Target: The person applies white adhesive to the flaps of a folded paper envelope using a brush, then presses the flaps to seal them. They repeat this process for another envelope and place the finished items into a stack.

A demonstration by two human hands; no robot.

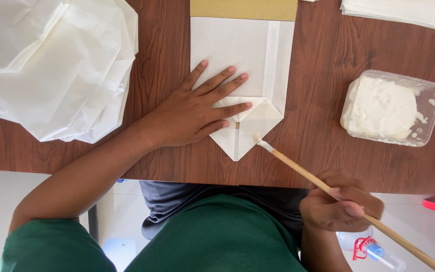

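Left hand (pixel 197 108) flat, fingers spread, pinning folded white paper bag (pixel 242 75) on wooden worktop (pixel 323 60). Right hand (pixel 341 201) clamped on brush (pixel 323 186); tip at bag's pointed flap. Tub, probably paste (pixel 391 107), right. Risk: paste dripping, bag sliding if pressure eases.

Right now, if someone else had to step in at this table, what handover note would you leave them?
Left hand: flat, palm down, pinning the folded white paper bag to the wooden table.
Right hand: gripping a wooden brush, bristle tip at the edge of the bag's pointed bottom fold.
Paste tub: open, to the right.
Stack of white paper: at the left.
Done: bottom flaps are folded into a point.
Left: whether the flaps are pasted yet cannot be told; a small gap shows at the centre seam.
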